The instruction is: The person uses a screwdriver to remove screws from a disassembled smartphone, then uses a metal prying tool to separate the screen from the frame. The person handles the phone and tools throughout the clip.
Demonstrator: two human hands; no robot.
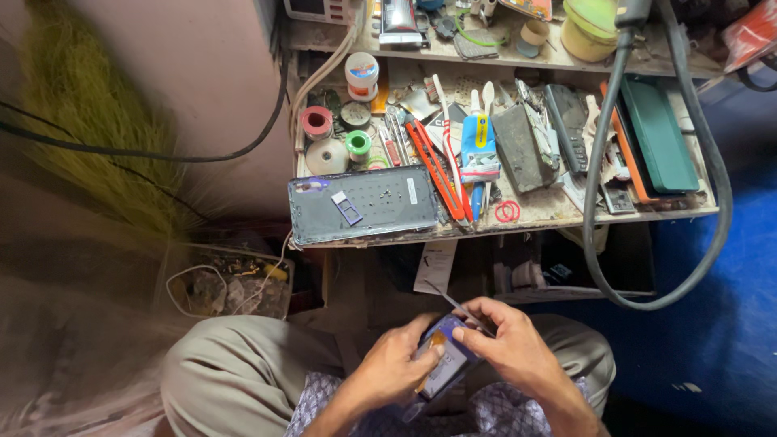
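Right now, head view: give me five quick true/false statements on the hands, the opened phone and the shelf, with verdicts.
1. Both hands are on the opened phone over the lap. True: the left hand cradles it and the right hand presses on its top.
2. The right hand also holds a thin metal tool. True.
3. The grey back cover lies in the person's lap. False: it lies on the shelf, at the front left.
4. The red-handled cutter is in the left hand. False: it lies on the shelf beside the cover.
5. A thick grey hose hangs across the shelf. True.
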